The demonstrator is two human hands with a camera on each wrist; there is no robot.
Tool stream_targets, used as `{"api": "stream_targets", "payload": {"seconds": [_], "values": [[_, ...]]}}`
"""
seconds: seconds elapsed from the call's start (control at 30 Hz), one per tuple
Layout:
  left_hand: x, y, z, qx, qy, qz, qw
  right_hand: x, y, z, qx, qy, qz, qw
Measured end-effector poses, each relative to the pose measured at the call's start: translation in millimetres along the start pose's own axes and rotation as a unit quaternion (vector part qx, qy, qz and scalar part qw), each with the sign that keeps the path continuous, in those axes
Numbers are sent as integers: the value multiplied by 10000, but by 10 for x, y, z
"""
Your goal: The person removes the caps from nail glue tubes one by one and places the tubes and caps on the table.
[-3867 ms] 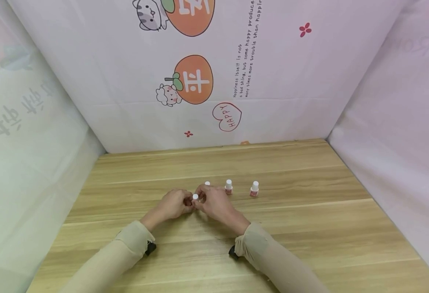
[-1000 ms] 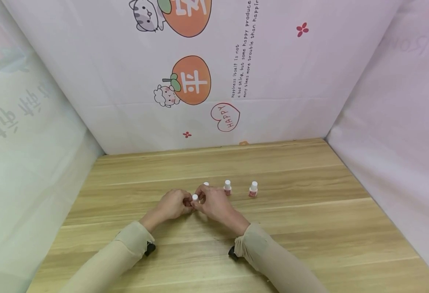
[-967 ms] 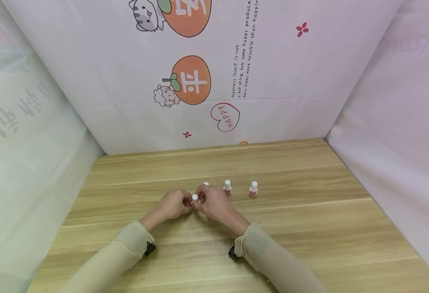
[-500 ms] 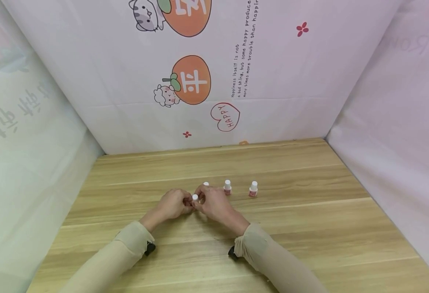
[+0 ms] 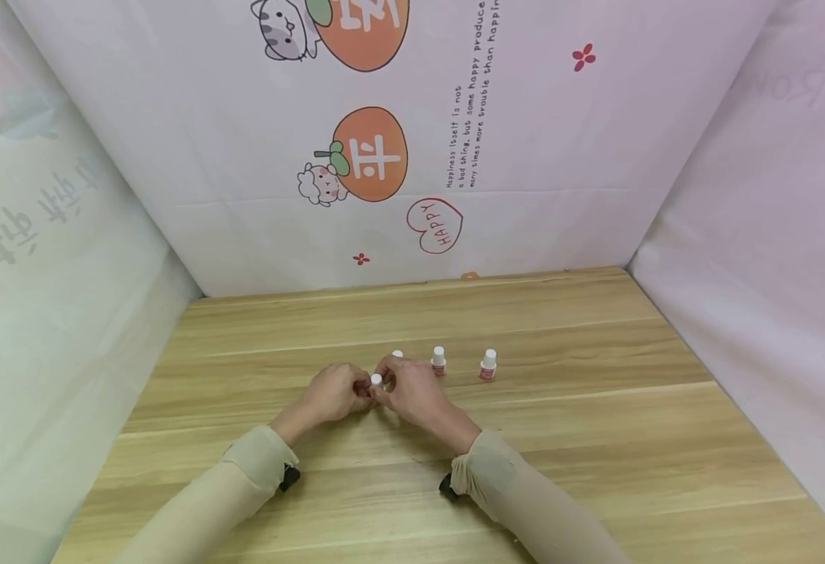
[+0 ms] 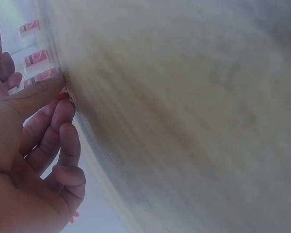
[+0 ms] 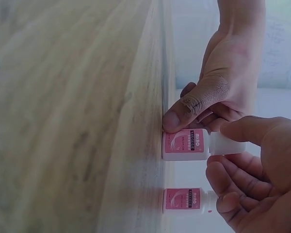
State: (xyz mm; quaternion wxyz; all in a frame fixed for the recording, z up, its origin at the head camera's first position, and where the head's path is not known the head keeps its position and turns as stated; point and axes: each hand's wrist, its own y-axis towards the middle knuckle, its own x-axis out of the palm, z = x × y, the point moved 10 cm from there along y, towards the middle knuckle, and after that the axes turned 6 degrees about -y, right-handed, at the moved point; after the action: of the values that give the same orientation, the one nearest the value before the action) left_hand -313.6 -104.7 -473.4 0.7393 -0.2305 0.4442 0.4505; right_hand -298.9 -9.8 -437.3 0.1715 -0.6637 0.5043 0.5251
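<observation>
Both hands meet around a small white glue bottle point(image 7: 186, 145) with a pink label. It stands on the wooden table, its white cap point(image 5: 376, 380) showing between the hands in the head view. My left hand point(image 5: 333, 392) pinches the bottle's body low down, the thumb lying over the label in the right wrist view. My right hand point(image 5: 415, 389) pinches the cap between thumb and fingers. Just behind the right hand, a second bottle point(image 5: 398, 355) shows only its cap top in the head view. The left wrist view mostly hides the held bottle behind the left fingers.
Two more matching bottles stand upright to the right, one nearer point(image 5: 439, 362) and one farther point(image 5: 488, 365). The wooden table point(image 5: 595, 439) runs back to a printed white cloth wall point(image 5: 539, 188), with cloth walls on both sides too.
</observation>
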Motion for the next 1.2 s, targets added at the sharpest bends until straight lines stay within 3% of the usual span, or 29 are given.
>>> {"api": "stream_targets", "payload": {"seconds": [1.2], "values": [[-23, -20, 52, 152, -71, 71, 9998, 19, -2, 24, 85, 103, -120, 9998]]}}
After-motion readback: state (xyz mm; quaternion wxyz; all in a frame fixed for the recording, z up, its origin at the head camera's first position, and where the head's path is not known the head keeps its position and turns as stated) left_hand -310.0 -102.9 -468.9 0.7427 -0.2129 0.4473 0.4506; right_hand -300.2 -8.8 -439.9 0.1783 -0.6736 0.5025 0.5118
